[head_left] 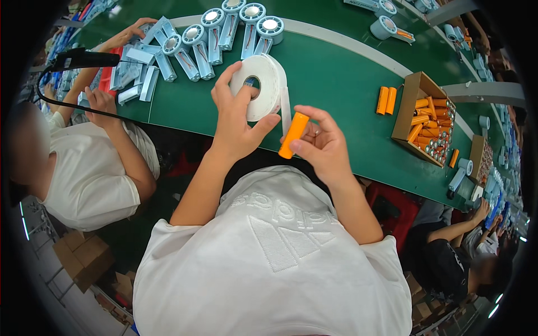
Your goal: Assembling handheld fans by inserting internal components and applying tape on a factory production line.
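Note:
My left hand [238,115] is closed on a roll of white tape [268,84], with fingers at its core and rim. A loose strip of tape [286,109] hangs down from the roll's right side. Between the thumb and fingers of my right hand [321,140] is an orange cylindrical battery [293,135], tilted and close beside the strip. Whether the strip touches the battery I cannot tell. Both hands are above the near edge of the green table [330,84].
Several light-blue handheld fan bodies [194,36] lie at the back left. To the right, a cardboard box [412,103] holds many orange batteries, and two more batteries [386,101] lie beside it. Co-workers sit on both sides; a black cable [61,103] crosses at left.

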`<state>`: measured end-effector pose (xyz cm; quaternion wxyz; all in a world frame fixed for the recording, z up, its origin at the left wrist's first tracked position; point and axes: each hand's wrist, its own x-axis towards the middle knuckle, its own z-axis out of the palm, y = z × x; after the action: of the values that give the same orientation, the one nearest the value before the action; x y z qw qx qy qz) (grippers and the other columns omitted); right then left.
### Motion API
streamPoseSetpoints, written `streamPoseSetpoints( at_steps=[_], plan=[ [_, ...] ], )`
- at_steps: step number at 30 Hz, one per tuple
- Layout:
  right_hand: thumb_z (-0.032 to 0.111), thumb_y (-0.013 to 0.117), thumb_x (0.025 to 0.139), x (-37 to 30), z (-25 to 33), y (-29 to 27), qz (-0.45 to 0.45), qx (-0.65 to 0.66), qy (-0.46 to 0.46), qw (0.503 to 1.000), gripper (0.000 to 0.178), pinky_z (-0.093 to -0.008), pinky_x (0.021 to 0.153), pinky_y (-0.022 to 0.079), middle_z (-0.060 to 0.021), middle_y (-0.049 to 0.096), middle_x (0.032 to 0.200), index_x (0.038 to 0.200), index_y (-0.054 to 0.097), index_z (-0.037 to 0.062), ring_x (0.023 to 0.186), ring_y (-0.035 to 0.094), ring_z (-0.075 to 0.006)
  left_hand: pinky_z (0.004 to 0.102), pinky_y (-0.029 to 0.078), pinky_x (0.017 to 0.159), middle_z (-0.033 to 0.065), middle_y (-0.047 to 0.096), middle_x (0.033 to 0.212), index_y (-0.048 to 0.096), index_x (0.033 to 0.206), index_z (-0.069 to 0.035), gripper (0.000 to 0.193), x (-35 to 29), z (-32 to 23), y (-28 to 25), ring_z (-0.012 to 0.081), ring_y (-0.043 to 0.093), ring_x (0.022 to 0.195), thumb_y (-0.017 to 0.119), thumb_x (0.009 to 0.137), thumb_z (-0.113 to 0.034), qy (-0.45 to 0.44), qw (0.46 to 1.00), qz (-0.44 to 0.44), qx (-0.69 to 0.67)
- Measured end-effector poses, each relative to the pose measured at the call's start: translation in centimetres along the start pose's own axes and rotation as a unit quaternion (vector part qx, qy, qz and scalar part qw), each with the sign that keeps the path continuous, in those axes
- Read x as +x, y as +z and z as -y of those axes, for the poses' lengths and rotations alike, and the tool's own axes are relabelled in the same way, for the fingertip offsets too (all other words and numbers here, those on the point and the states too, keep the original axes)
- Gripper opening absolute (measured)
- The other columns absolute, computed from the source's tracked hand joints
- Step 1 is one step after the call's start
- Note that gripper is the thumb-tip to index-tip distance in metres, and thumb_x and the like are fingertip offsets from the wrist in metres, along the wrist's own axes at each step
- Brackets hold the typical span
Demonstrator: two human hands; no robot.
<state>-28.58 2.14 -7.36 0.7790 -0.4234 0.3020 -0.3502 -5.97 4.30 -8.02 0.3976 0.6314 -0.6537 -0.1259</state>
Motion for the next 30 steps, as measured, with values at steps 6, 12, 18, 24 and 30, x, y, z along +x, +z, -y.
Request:
streamPoseSetpoints(
  at_steps=[6,12,18,24,30],
  plan=[
    [-0.013,0.077,0.088,-2.2,-3.3,1.3,0.008,0.007,-0.035,0.999,0.070,-0.0356,0.092,0.063,-0.0167,0.071,0.119,0.152,0.054,0.0041,0.108,0.077,-0.0300,0.0568,0.032,0.116,0.0250,0.028,0.168,0.064,0.110,0.000,0.044,0.4,-1.0,1.7,0.0450,0.035,0.137,0.081,0.088,-0.033,-0.051,0.997,0.004,-0.049],
    [-0.015,0.074,0.089,-2.8,-0.2,-2.6,-0.124,-0.006,-0.075,0.989,0.070,-0.0315,0.086,0.062,-0.0150,0.072,0.111,0.153,0.053,0.0024,0.090,0.071,-0.0179,0.0534,0.035,0.117,0.0213,0.035,0.166,0.065,0.103,-0.006,0.040,-0.3,-0.9,1.4,0.0438,0.037,0.140,0.084,0.078,-0.031,0.023,0.998,0.034,-0.054],
    [-0.010,0.079,0.087,-1.6,7.4,-5.8,-0.045,-0.153,0.022,0.987,0.061,-0.0172,0.066,0.046,-0.0051,0.069,0.087,0.145,0.065,0.0031,0.070,0.058,-0.0063,0.0497,0.037,0.118,0.0171,0.043,0.163,0.065,0.096,-0.011,0.040,-1.5,-1.1,0.4,0.0419,0.041,0.143,0.086,0.068,-0.029,0.196,0.971,0.133,-0.008],
    [-0.009,0.083,0.085,-1.5,8.6,-5.2,0.033,-0.227,0.087,0.970,0.058,-0.0151,0.063,0.040,-0.0008,0.066,0.079,0.140,0.071,0.0038,0.067,0.054,-0.0037,0.0481,0.038,0.120,0.0154,0.045,0.162,0.064,0.094,-0.013,0.041,-1.6,-1.2,0.6,0.0411,0.041,0.143,0.086,0.064,-0.028,0.234,0.958,0.165,-0.018],
    [-0.008,0.084,0.085,-0.5,8.8,-4.1,-0.037,-0.257,0.027,0.965,0.057,-0.0155,0.060,0.041,-0.0006,0.065,0.077,0.139,0.073,0.0044,0.067,0.054,-0.0039,0.0515,0.035,0.119,0.0209,0.039,0.163,0.064,0.099,-0.010,0.041,-1.8,-3.0,1.4,0.0434,0.037,0.142,0.086,0.070,-0.028,0.184,0.977,0.107,0.019]
  ],
)
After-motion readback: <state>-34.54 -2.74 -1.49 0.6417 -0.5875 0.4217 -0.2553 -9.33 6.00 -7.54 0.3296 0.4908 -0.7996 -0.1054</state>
